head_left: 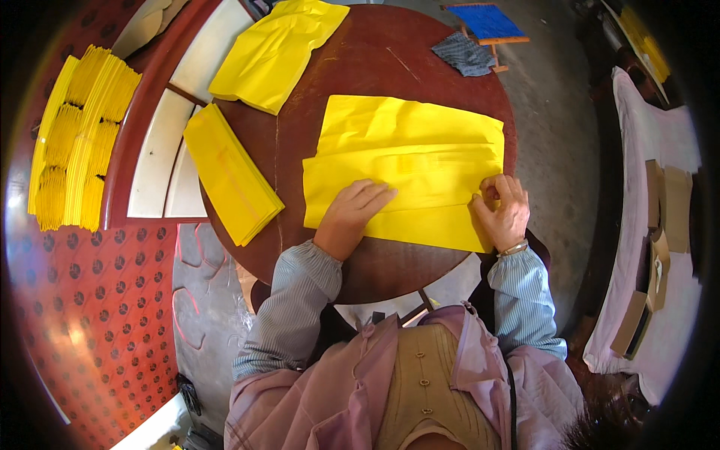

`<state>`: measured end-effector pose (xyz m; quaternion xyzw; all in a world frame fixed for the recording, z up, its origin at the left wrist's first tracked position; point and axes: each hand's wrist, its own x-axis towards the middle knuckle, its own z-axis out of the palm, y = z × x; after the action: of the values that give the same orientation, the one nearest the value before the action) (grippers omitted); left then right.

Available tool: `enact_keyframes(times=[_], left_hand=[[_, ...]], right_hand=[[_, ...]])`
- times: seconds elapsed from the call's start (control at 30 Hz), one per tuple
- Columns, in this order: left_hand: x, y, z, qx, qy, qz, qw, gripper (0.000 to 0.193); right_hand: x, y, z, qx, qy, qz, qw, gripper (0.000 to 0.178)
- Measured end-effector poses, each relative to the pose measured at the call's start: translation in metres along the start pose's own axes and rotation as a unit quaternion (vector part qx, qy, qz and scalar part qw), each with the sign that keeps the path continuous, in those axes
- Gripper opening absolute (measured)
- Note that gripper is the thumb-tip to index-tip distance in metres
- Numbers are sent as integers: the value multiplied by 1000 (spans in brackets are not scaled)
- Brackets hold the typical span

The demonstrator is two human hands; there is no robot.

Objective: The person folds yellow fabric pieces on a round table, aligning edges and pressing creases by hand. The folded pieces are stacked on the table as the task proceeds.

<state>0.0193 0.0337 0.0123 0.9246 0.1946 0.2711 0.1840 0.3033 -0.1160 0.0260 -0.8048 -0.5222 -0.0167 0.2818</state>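
A large yellow paper-like sheet (405, 124) lies on the round brown table, with creases across it and a folded band along its middle. My left hand (352, 214) rests on the lower left of the sheet, fingers stretched out over it. At the right edge, my right hand (504, 211) has its thumb and curled index finger closed together on the sheet's border; the exact grip is partly hidden. To the left of the sheet lies a stack of narrow folded yellow pieces (231, 174). Beyond that stack are more wide yellow sheets (277, 52), loosely laid and wrinkled.
The round table (360, 64) has worn edges. At its far right stand a blue-topped folding stool (487, 22) and a dark grey cloth (465, 54). Tied bundles of folded yellow pieces (79, 139) are at the far left. Opened cardboard boxes (675, 210) lie on a pale pink cloth at right.
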Motion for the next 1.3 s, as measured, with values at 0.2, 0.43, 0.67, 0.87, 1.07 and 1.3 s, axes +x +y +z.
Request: enact_keyframes(times=[0.2, 0.43, 0.67, 0.87, 1.07, 1.3], left_hand=[[19, 15, 6, 63, -40, 5, 997, 50], [28, 34, 30, 78, 42, -21, 996, 40], [-9, 23, 12, 50, 48, -94, 993, 30], [-31, 12, -4, 26, 83, -120, 989, 26], [-33, 9, -9, 47, 92, -130, 986, 21], [-27, 4, -1, 131, 104, -185, 968, 24]], right_hand=[[-6, 5, -12, -32, 29, -42, 998, 12], [8, -43, 25, 84, -24, -200, 976, 19], [-12, -11, 13, 66, -33, -171, 982, 21], [-18, 4, 5, 53, -11, -132, 990, 17], [-13, 4, 0, 26, -16, -96, 995, 19], [0, -7, 5, 5, 12, -57, 998, 15]])
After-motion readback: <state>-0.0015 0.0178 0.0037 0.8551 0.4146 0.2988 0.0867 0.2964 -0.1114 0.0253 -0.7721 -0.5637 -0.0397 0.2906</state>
